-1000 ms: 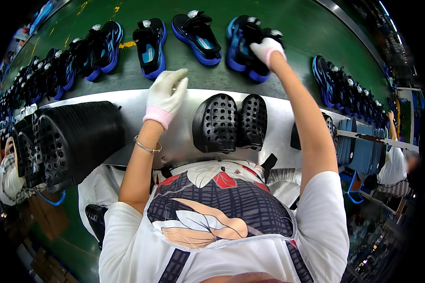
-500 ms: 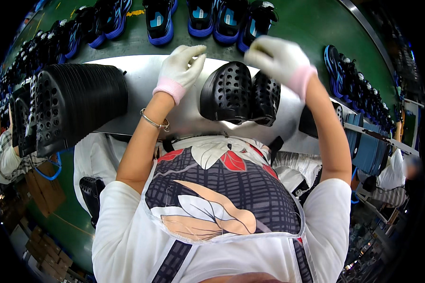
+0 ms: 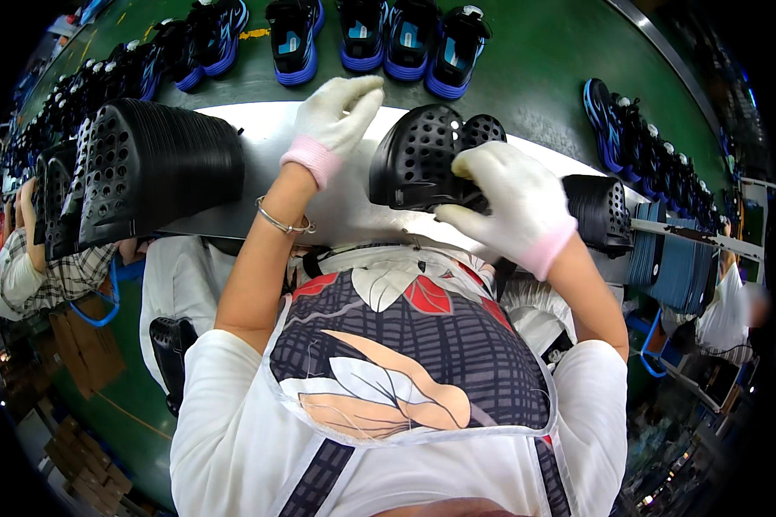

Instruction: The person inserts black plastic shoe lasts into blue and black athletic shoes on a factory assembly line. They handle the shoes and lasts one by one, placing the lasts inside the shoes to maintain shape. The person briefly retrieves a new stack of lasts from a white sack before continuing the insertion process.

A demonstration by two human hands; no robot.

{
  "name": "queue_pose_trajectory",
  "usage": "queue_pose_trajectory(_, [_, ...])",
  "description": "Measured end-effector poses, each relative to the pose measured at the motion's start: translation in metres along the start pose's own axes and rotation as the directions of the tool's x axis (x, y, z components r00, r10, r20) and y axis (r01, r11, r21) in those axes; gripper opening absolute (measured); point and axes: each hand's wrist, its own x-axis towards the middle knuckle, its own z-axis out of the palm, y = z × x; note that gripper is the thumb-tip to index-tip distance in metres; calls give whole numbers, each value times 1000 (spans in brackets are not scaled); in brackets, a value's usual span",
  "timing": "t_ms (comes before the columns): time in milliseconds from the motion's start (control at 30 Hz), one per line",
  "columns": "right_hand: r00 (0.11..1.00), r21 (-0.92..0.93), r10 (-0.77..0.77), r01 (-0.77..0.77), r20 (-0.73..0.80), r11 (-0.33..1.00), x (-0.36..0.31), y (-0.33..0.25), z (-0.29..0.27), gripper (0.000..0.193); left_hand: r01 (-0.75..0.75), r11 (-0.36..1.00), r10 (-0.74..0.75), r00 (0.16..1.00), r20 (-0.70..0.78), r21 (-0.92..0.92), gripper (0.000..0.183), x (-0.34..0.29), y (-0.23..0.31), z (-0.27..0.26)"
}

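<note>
Two black plastic shoe-toe shells with round holes stand side by side on the shiny metal table in front of me. The left shell is in plain sight; the right shell is partly covered by my right hand. That hand, in a white glove with a pink cuff, is closed round the right shell's near part, thumb low and fingers over it. My left hand, gloved alike, hovers left of the shells. Its fingers are loosely bent, with nothing visible in them.
At the left of the metal table lies a long nested stack of black shells. A shorter stack sits at the right. Black-and-blue sneakers line the green surface beyond. Blue sheets stand at right. Co-workers are at the edges.
My right hand has come down and nearer from beyond the shells, and now grips the right one. My left hand has barely moved. The shorter stack at right is now uncovered by my arm.
</note>
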Motion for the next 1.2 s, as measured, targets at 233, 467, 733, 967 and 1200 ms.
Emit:
queue_pose_trajectory(233, [995, 213, 19, 1, -96, 977, 27, -10, -26, 43, 533, 193, 65, 831, 552, -824, 59, 10, 48, -8])
queue_pose_trajectory(467, [931, 364, 356, -359, 81, 859, 63, 1, 0, 56, 155, 448, -137, 985, 104, -881, 39, 38, 32, 14])
queue_pose_trajectory(733, [912, 111, 399, -408, 93, 906, 106, 32, 27, 37, 85, 747, -196, 976, -96, -660, 41, 71, -12, 19])
queue_pose_trajectory(967, [789, -359, 524, -411, 320, 838, 161, 76, 2, 39, -404, 891, 414, 910, -4, 208, 35, 78, -53, 39])
queue_pose_trajectory(1200, [723, -546, 572, -320, 388, 774, 221, 83, 19, 38, -270, 926, 276, 961, 14, 262, 20, 89, -37, 67])
